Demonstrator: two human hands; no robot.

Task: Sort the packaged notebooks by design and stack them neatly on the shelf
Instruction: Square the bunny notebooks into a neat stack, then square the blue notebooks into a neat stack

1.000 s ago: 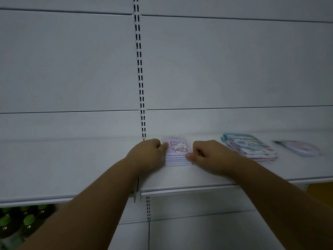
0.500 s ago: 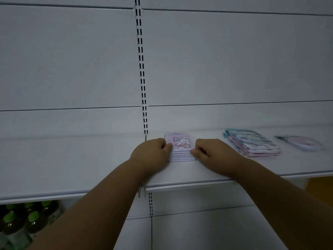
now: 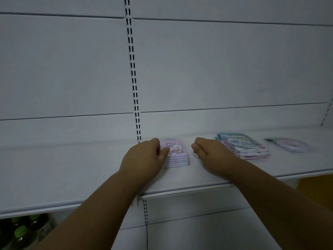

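A neat stack of purple notebooks [image 3: 177, 156] with a white cartoon animal on the cover sits on the white shelf [image 3: 72, 174]. My left hand [image 3: 144, 159] presses against the stack's left side, thumb on the top cover. My right hand [image 3: 210, 152] is curled loosely a short way to the right of the stack, not touching it and holding nothing. Farther right lies a looser pile of blue and pink notebooks [image 3: 243, 147], and beyond it a single round pink packaged item [image 3: 288, 145].
A slotted upright [image 3: 134, 78] runs down the white back panel behind the stack. Green-capped bottles [image 3: 19, 231] stand on the lower level at bottom left. Something yellow [image 3: 313, 190] shows under the shelf edge at right.
My right hand has come off the purple stack and moved a little to the right. My left hand stays against the stack's left side. The view has shifted slightly.
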